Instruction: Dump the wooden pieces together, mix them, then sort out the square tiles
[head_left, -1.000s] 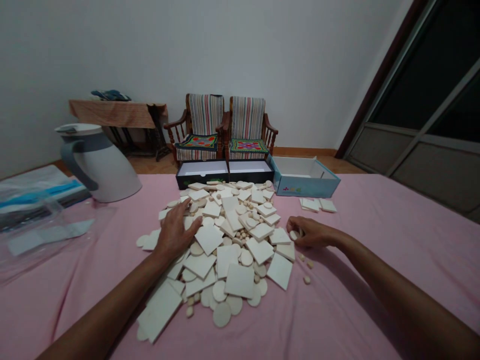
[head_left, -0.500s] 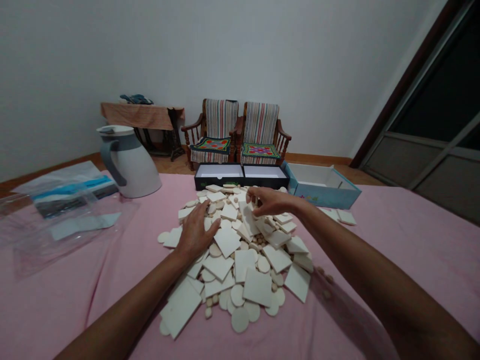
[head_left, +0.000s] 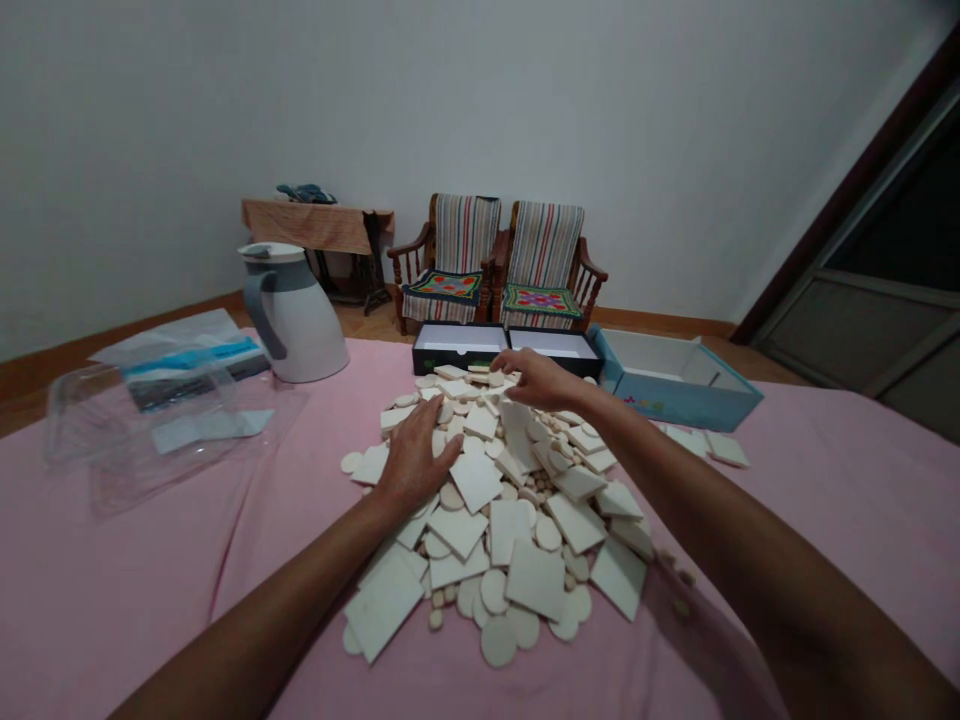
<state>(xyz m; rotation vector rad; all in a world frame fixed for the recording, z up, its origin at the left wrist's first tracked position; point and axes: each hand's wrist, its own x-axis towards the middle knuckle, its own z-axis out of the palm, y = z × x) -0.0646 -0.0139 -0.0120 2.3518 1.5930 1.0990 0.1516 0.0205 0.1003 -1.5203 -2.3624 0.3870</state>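
A heap of pale wooden pieces lies on the pink cloth in the middle: square tiles [head_left: 535,578], round discs [head_left: 498,640] and small wooden nubs [head_left: 436,619]. My left hand [head_left: 414,455] rests against the heap's left side, fingers stretched forward and thumb apart, with nothing seen in its grasp. Over the far part of the heap, my right hand [head_left: 541,380] hovers with its fingers loosely bent and apart. Just below it a tile [head_left: 517,435] leans steeply among the others. Some fingertips are hard to make out against the pieces.
Behind the heap stands a black two-part box [head_left: 459,362], with a light-blue open box [head_left: 682,398] to its right. A white-and-grey jug [head_left: 311,330] and clear plastic packaging [head_left: 112,430] are at left. Two tiles [head_left: 726,449] lie apart at right.
My right hand has risen slightly toward the far edge of the heap, off the leaning tile, and its fingers have opened. The view has shifted a little left; my left hand stays on the heap.
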